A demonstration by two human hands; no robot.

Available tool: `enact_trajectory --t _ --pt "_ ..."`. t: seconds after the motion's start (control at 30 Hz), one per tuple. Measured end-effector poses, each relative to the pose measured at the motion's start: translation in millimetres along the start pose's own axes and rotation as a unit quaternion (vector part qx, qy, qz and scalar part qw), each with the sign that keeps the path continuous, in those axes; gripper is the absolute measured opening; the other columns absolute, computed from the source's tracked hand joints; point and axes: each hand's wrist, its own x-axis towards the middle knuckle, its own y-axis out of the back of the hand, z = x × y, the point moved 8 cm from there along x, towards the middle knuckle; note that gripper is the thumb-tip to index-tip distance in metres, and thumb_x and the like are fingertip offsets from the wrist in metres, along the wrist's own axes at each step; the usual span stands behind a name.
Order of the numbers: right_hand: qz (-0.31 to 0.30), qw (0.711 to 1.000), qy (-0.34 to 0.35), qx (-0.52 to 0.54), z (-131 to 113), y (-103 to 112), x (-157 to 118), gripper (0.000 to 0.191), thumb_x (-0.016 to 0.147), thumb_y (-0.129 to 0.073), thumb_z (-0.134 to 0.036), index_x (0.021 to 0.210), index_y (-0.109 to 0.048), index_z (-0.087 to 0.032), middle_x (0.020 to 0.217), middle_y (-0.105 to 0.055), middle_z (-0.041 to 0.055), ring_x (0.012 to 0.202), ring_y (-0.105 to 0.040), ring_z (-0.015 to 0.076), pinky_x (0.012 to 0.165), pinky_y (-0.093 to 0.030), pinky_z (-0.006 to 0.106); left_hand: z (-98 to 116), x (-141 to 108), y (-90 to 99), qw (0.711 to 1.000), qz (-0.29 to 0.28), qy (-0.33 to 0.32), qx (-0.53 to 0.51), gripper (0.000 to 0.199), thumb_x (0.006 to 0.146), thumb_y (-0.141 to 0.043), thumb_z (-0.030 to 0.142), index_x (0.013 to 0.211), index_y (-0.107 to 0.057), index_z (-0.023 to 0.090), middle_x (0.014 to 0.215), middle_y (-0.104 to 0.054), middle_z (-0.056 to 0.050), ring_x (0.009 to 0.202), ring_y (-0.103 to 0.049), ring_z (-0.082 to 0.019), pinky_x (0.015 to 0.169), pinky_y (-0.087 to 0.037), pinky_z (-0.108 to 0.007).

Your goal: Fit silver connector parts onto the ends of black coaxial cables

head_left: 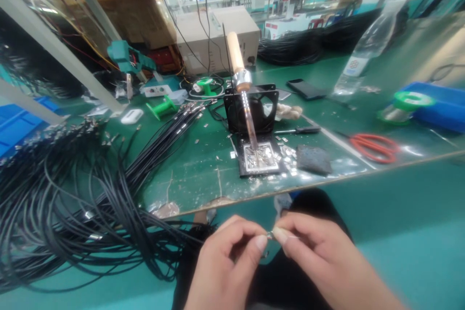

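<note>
Over my lap, below the table edge, my left hand and my right hand meet fingertip to fingertip. Both are closed in a pinch on a small metal connector, of which only a sliver shows between the thumbs. Another small metallic end peeks out just below the fingers. Black cables hang over the edge beside my left hand. In front of my hands, a soldering iron with a wooden handle stands tip down over a small white-framed tray of shiny bits.
Behind the iron is a black fan. To the right lie a screwdriver, a dark pad, red-handled scissors, a phone, a plastic bottle and a solder spool. A slanted post stands left.
</note>
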Motion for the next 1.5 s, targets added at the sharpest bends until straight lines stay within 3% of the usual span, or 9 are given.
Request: enact_trajectory --t 0.47,0.93,1.5 --pt "0.027 0.999 0.012 0.017 0 0 -1 0.043 0.097 -0.055 -0.052 0.082 -0.071 -0.015 0.077 -0.066 0.0019 0.071 -0.058 0.0064 0.068 -0.046 0.012 -1 1 -1.2 0.999 -0.017 0.028 -0.004 0.026 0.1 -0.063 0.039 0.087 -0.075 0.02 0.086 -0.068 -0.002 0.08 -0.062 -0.017 0.075 -0.046 -0.027" --pt "0.009 0.997 0.058 -0.059 -9 2 -1 0.043 0.101 -0.05 -0.048 0.079 -0.07 -0.017 0.075 -0.064 0.0003 0.071 -0.057 0.0068 0.068 -0.043 0.018 -5 4 0.8 0.994 -0.056 0.083 -0.035 0.024 0.095 -0.068 0.039 0.087 -0.076 0.018 0.079 -0.065 0.0 0.075 -0.052 -0.015 0.07 -0.04 -0.026" --pt "0.014 0.996 0.059 -0.059 -4 0 1 0.044 0.102 -0.049 -0.049 0.082 -0.072 -0.017 0.077 -0.065 0.0014 0.071 -0.057 0.0077 0.069 -0.044 0.019 -11 4 -1.3 0.992 -0.055 0.1 -0.061 0.025 0.097 -0.067 0.039 0.085 -0.071 0.018 0.074 -0.059 0.003 0.07 -0.047 -0.013 0.066 -0.036 -0.025"
